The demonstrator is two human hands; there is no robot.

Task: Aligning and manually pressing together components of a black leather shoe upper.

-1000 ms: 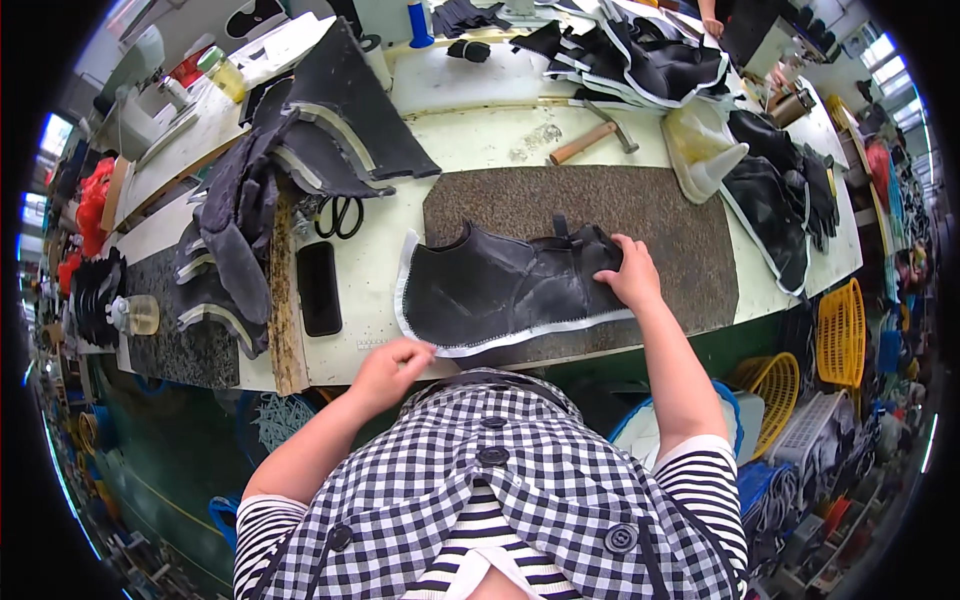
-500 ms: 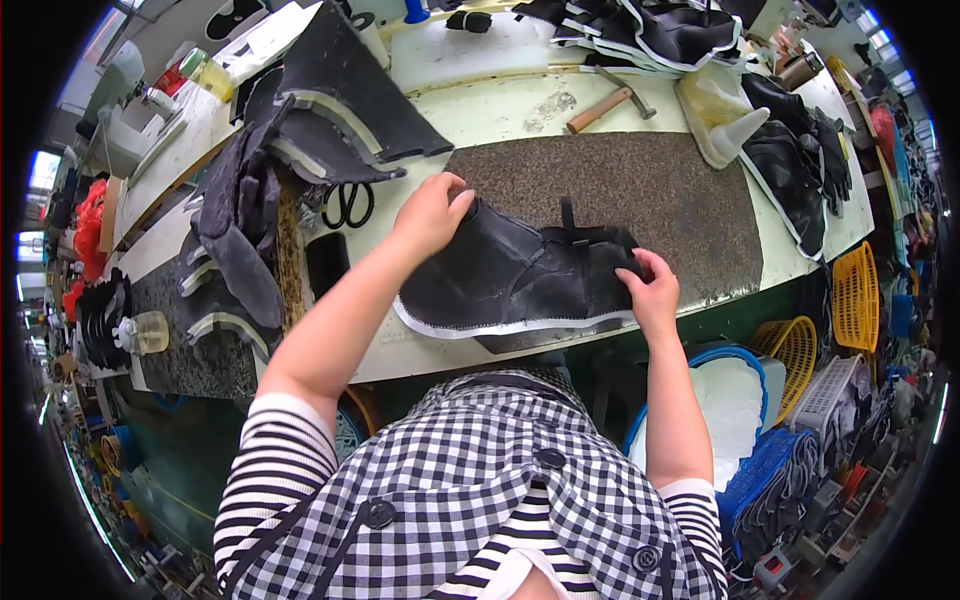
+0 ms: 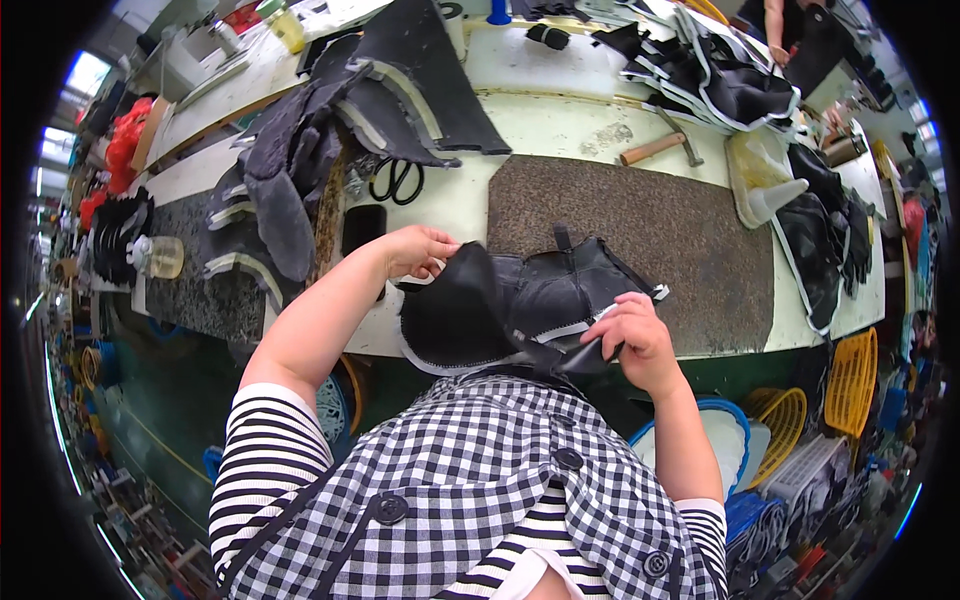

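Fingers of my left hand are pinching a black piece; my right hand is gripping its other end. I'm watching it covering the brown mat's near left corner.

The black shoe upper is looking smooth, leathery and faintly glossy; the brown mat is showing rough, matt grain; the far hammer is combining wood with metal.

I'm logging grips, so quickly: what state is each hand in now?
Left hand: closed, pinching the black white-edged piece at its upper left.
Right hand: closed, holding the same piece's folded near side.
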